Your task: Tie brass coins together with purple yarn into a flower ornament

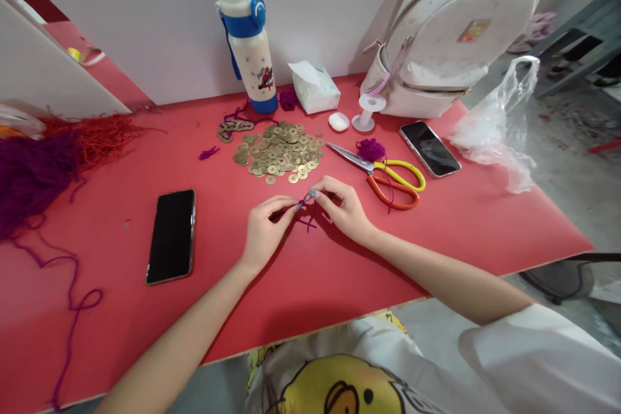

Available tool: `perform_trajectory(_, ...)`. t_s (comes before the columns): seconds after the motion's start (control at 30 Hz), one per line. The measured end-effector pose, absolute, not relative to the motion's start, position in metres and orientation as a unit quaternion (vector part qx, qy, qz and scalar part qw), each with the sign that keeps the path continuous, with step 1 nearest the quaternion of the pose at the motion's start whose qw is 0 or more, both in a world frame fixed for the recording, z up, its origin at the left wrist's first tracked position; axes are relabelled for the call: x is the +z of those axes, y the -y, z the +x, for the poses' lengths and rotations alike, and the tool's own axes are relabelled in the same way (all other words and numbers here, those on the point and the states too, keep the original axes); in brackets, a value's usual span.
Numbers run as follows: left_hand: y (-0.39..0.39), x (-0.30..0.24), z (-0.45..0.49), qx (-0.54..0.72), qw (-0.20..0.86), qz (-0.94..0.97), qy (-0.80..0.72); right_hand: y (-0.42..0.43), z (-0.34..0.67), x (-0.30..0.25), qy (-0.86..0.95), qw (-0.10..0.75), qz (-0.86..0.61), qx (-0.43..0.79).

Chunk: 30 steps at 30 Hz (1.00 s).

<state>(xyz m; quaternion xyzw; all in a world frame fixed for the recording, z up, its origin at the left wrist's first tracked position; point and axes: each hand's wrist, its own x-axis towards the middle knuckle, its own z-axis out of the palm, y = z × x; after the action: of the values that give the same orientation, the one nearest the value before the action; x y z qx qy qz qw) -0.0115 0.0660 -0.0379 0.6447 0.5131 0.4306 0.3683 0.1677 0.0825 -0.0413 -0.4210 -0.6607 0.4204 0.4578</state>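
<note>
A short piece of purple yarn (308,225) is pinched between the fingertips of my left hand (264,229) and my right hand (348,212). The fingertips nearly meet, and the yarn's loose ends hang below them over the red table (339,284). Whether a coin sits in the yarn at my fingers is too small to tell. Just beyond my hands lies a pile of brass-coloured coins with holes (281,152). Coins threaded on purple yarn (233,127) lie behind its left side. To the right of my right hand are scissors (395,184) with yellow and orange handles.
Phones lie at left (171,236) and right (430,149). A small purple yarn ball (370,149) touches the scissors. Behind stand a bottle (250,52), tissue pack (317,94), white spool (363,118) and backpack (451,32). A purple yarn heap (41,165) fills the left side.
</note>
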Motion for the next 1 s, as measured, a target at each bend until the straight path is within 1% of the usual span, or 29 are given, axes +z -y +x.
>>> perform_trajectory(0.23, -0.065, -0.038, -0.013, 0.461, 0.368, 0.633, -0.502, -0.084, 0.173, -0.04, 0.71, 0.457, -0.372, 0.387)
perform_trajectory(0.33, -0.064, -0.035, -0.012, 0.468, 0.355, 0.637, -0.499, -0.088, 0.174, -0.043, 0.714, 0.454, -0.381, 0.372)
perform_trajectory(0.47, -0.063, -0.034, -0.011, 0.471, 0.352, 0.641, -0.494, -0.092, 0.174, -0.048, 0.717, 0.437, -0.373, 0.394)
perform_trajectory(0.63, -0.063, -0.034, -0.011, 0.465, 0.345, 0.653, -0.487, -0.091, 0.173, -0.05, 0.7, 0.451, -0.372, 0.41)
perform_trajectory(1.0, -0.063, -0.032, -0.012, 0.451, 0.352, 0.671, -0.472, -0.092, 0.172, -0.049, 0.706, 0.453, -0.367, 0.401)
